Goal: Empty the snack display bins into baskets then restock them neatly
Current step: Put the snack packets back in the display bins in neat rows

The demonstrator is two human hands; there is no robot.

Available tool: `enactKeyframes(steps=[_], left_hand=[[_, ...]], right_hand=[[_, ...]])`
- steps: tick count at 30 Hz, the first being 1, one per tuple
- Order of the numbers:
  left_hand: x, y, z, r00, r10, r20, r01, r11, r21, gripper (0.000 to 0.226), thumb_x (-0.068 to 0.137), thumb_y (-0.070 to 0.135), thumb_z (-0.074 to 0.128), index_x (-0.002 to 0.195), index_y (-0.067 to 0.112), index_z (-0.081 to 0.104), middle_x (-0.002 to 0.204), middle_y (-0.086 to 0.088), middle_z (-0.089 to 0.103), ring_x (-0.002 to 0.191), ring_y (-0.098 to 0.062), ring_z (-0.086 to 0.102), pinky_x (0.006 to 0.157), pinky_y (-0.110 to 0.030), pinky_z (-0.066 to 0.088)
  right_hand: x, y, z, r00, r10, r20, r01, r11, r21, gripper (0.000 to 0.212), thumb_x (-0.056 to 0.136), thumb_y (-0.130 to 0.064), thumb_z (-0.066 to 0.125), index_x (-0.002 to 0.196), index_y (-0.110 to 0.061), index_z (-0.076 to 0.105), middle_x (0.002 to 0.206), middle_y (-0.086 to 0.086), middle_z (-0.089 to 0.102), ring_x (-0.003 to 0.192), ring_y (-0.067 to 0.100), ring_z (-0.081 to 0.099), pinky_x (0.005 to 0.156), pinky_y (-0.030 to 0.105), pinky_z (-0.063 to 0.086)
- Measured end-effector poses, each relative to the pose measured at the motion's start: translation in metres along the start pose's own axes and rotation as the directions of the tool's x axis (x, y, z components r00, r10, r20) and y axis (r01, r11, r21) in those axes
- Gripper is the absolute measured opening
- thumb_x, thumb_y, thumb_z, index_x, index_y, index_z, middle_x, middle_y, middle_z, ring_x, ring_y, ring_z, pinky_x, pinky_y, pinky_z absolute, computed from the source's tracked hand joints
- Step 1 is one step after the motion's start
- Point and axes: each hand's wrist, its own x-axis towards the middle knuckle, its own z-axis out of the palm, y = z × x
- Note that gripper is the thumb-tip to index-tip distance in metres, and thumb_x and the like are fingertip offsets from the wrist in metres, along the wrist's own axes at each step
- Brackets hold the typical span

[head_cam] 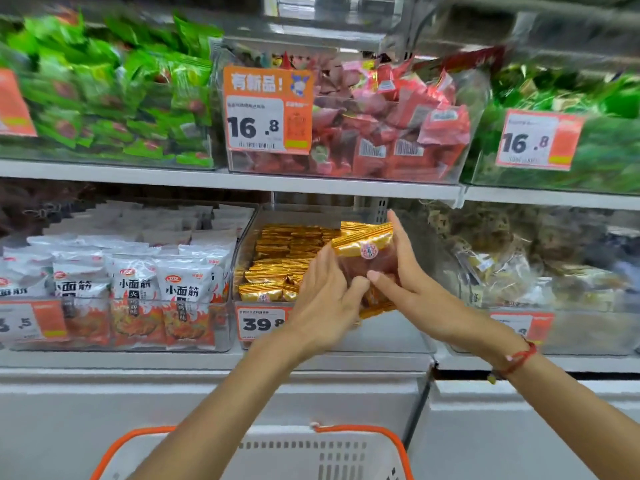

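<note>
A clear display bin (pixel 408 336) on the lower shelf holds rows of gold-wrapped snack packets (pixel 277 252) and carries a 39.8 price tag. A stack of these gold packets (pixel 367 245) is held between both hands, above the bin's front right part. My left hand (pixel 325 296) grips the stack from the left with curled fingers. My right hand (pixel 401 268) holds its right side, thumb across the front. Below, a white basket with an orange rim (pixel 388 434) sits under my arms; what lies inside it is hidden.
White packets with flame print (pixel 138 292) fill the bin to the left. Pale packets (pixel 519 265) fill the bin to the right. The upper shelf holds bins of green packets (pixel 104 91), red packets (pixel 391 126) and more green ones (pixel 588 98).
</note>
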Motion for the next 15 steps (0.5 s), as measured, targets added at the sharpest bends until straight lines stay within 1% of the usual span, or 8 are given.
enactKeyframes(steps=[2,4,6,8,10,12,13,15], left_hand=[[0.015,-0.012,-0.012,0.994,0.031,0.101,-0.053,0.973,0.223,0.081,0.089,0.072,0.018,0.154,0.024,0.011,0.161,0.005,0.004,0.148,-0.018,0.002,0.121,-0.044,0.011],[0.022,-0.030,-0.027,0.978,-0.014,0.208,-0.070,0.919,0.387,0.099,0.078,0.081,0.019,0.156,0.024,-0.004,0.163,0.006,-0.012,0.149,-0.013,-0.010,0.122,-0.042,0.001],[0.023,-0.049,-0.035,0.956,-0.040,0.290,-0.113,0.863,0.492,0.097,0.078,0.079,0.019,0.157,0.023,0.003,0.164,0.004,0.000,0.150,-0.014,-0.001,0.122,-0.041,0.004],[0.020,-0.062,-0.037,0.942,-0.010,0.334,-0.192,0.802,0.566,0.086,0.084,0.076,0.014,0.153,0.027,0.025,0.159,0.004,0.027,0.147,-0.014,0.020,0.120,-0.040,0.013],[0.017,-0.069,-0.037,0.953,0.038,0.300,-0.228,0.741,0.632,0.084,0.086,0.079,0.005,0.145,0.030,0.042,0.147,0.007,0.046,0.137,-0.013,0.037,0.116,-0.038,0.020],[0.016,-0.072,-0.039,0.969,0.082,0.233,-0.226,0.681,0.697,0.089,0.083,0.077,-0.003,0.135,0.032,0.053,0.135,0.008,0.058,0.128,-0.013,0.047,0.114,-0.038,0.024],[0.016,-0.073,-0.040,0.974,0.097,0.203,-0.215,0.666,0.715,0.090,0.081,0.074,-0.004,0.130,0.031,0.058,0.130,0.007,0.062,0.124,-0.014,0.051,0.112,-0.038,0.026],[0.015,-0.076,-0.040,0.981,0.110,0.160,-0.192,0.663,0.723,0.089,0.082,0.070,-0.004,0.123,0.029,0.064,0.122,0.006,0.066,0.118,-0.015,0.055,0.109,-0.038,0.030]], right_hand=[[0.004,0.006,-0.005,0.996,-0.005,-0.086,0.002,0.999,-0.032,0.084,0.100,-0.019,0.047,0.147,-0.039,-0.019,0.142,-0.022,0.038,0.121,-0.016,0.043,0.108,0.017,0.036],[0.008,0.011,-0.011,0.989,0.006,-0.150,-0.016,0.998,-0.061,0.086,0.099,-0.016,0.049,0.149,-0.029,-0.020,0.129,-0.030,0.041,0.107,-0.030,0.042,0.101,0.006,0.036],[0.015,0.020,-0.020,0.983,0.030,-0.182,-0.051,0.993,-0.111,0.086,0.099,-0.013,0.050,0.150,-0.022,-0.019,0.110,-0.037,0.036,0.089,-0.036,0.041,0.086,-0.005,0.035],[0.025,0.029,-0.028,0.982,0.049,-0.181,-0.082,0.980,-0.179,0.086,0.098,-0.013,0.052,0.151,-0.019,-0.015,0.105,-0.035,0.038,0.088,-0.027,0.044,0.079,-0.006,0.033],[0.037,0.039,-0.036,0.985,0.105,-0.140,-0.136,0.964,-0.229,0.081,0.096,-0.017,0.057,0.154,-0.020,0.001,0.119,-0.024,0.050,0.110,-0.007,0.050,0.094,0.009,0.040],[0.052,0.052,-0.043,0.985,0.161,-0.062,-0.172,0.942,-0.288,0.058,0.093,-0.022,0.063,0.143,-0.022,0.033,0.126,-0.007,0.060,0.114,0.012,0.059,0.102,0.038,0.047],[0.058,0.055,-0.043,0.981,0.193,-0.013,-0.188,0.934,-0.305,0.048,0.091,-0.024,0.065,0.134,-0.021,0.042,0.123,-0.002,0.063,0.110,0.014,0.063,0.099,0.043,0.050],[0.071,0.057,-0.036,0.964,0.254,0.076,-0.213,0.911,-0.353,0.047,0.090,-0.027,0.067,0.131,-0.018,0.046,0.123,0.001,0.062,0.108,0.014,0.063,0.096,0.038,0.052]])
